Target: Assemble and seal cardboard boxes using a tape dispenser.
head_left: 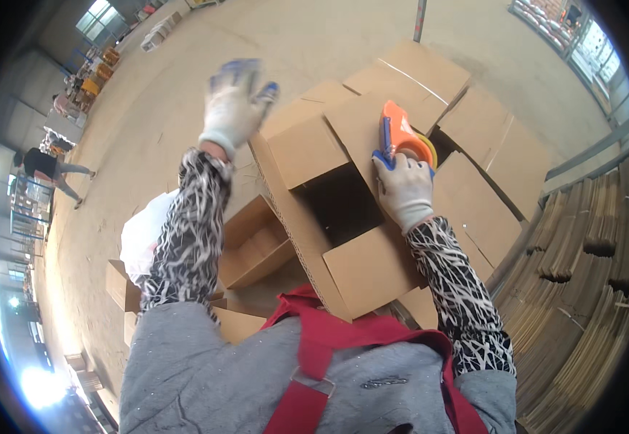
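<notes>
My right hand (pixel 405 189), in a white and blue work glove, is closed round an orange tape dispenser (pixel 400 130) with a roll of tape on it. It is over the right-hand flap of a cardboard box (pixel 361 278) in front of me. Two small flaps of that box are folded inward, and a dark gap shows between them. My left hand (pixel 235 101), gloved the same way and slightly blurred, is raised beyond the box's left edge. Its fingers are stretched out and the thumb stands apart, with nothing in it.
More cardboard boxes (pixel 499 134) adjoin on the right and far side. Stacks of flattened cardboard (pixel 589 246) lie at the far right. An open box (pixel 256 242) and a white plastic bag (pixel 144 235) are at the left. Another person (pixel 50 170) is at the far left.
</notes>
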A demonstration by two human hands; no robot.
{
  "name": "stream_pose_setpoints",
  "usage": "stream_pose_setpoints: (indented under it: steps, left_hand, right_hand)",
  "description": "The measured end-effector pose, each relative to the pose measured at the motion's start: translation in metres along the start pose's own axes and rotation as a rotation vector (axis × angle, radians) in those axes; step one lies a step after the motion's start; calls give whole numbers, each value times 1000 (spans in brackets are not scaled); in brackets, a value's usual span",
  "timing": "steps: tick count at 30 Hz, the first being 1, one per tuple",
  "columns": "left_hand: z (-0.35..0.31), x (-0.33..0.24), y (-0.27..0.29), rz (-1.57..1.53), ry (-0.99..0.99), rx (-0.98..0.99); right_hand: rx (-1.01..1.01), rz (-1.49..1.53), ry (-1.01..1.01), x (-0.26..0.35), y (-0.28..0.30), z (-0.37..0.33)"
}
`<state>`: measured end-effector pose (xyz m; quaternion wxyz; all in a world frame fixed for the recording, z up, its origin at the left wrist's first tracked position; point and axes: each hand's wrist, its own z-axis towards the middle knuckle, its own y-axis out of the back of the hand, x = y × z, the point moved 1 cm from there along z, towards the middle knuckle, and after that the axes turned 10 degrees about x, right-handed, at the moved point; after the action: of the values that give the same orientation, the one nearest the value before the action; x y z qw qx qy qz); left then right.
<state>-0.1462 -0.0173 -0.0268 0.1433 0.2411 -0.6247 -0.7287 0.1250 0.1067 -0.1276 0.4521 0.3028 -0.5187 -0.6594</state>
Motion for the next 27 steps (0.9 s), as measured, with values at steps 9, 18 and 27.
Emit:
stream_pose_setpoints:
  steps: [9,18,27]
  left_hand:
    - [62,-86,-146,-29,15,167]
    - [95,-46,-123,-287,-124,238]
    - [19,-60,-59,-697,-292,1014]
  right_hand:
    - [-35,585,-71,-23,26,2]
    - [85,1508,-95,7,20,-42]
    - [214,1522,-48,3,20,-42]
